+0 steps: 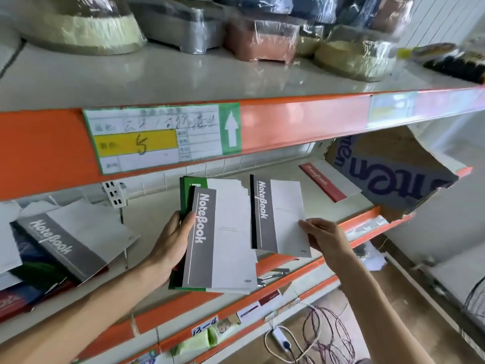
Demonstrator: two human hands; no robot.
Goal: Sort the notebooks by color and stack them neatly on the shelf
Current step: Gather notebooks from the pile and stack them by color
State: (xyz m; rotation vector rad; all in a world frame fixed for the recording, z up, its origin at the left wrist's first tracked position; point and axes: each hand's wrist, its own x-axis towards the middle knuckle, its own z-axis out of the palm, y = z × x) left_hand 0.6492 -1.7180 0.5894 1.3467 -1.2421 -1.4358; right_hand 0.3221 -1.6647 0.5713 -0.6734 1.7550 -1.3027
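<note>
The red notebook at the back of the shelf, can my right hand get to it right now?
Probably not yet: the right hand pinches a grey notebook. Otherwise the path to the red notebook looks open.

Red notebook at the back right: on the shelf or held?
On the shelf. The red notebook lies flat beside the cardboard box; neither hand touches it.

We see a shelf [162,206] with an orange front edge. On it at left lies a loose pile of notebooks [76,243], a grey-banded one on top, tilted. At right a red-banded notebook [328,183] lies flat, beside a torn cardboard box [388,174]. The upper shelf [157,77] above carries plastic-wrapped goods [259,38]; a paper label [162,137] is stuck on its orange edge.
</note>
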